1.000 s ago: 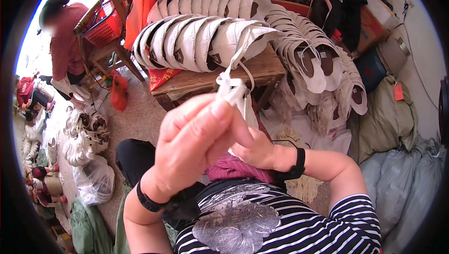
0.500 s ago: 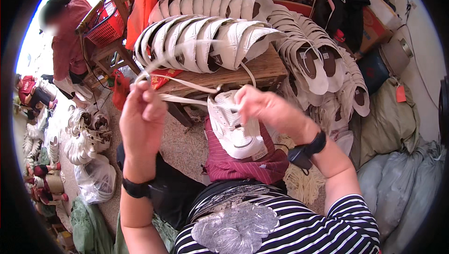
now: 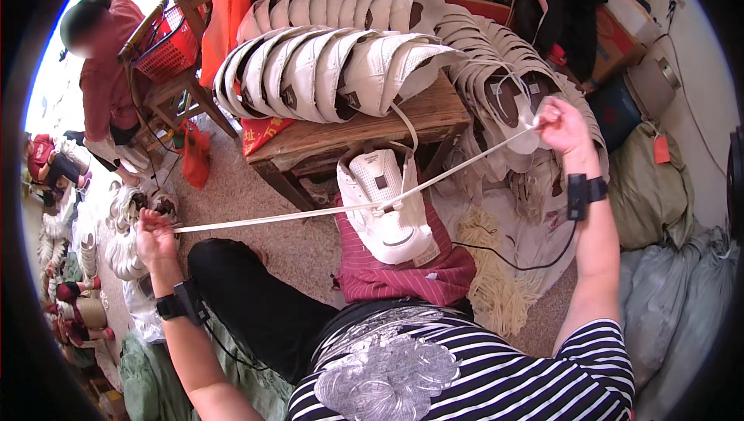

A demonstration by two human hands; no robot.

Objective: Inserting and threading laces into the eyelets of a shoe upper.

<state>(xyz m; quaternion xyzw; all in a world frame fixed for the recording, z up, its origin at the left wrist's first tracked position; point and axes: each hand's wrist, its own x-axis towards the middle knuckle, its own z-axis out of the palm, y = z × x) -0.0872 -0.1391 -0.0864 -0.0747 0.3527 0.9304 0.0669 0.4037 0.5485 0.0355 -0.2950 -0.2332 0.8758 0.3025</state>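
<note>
A white shoe upper [image 3: 381, 204] rests toe toward me on the maroon striped cloth [image 3: 399, 285] over my lap. From its lowest eyelets near the toe, a cream shoelace [image 3: 271, 221] runs out taut to both sides. My left hand [image 3: 157, 239] is closed on one end, out to the left past my knee. My right hand [image 3: 563, 127] grips the other end, raised to the right in front of the piled uppers. Both arms are spread wide, with a dark band on each wrist. My fingers partly hide the lace ends.
A wooden bench [image 3: 356, 138] ahead carries rows of nested white uppers [image 3: 310, 72]. More uppers [image 3: 508, 96] hang at its right. Loose cream laces [image 3: 492, 266] lie beside my lap. Grey sacks [image 3: 674, 297] stand at right. A person [image 3: 112, 72] sits at far left by a red basket [image 3: 167, 49].
My hands have moved far apart, left hand down and leftward, right hand up and rightward. The lace, looser before, is now stretched straight across the shoe upper.
</note>
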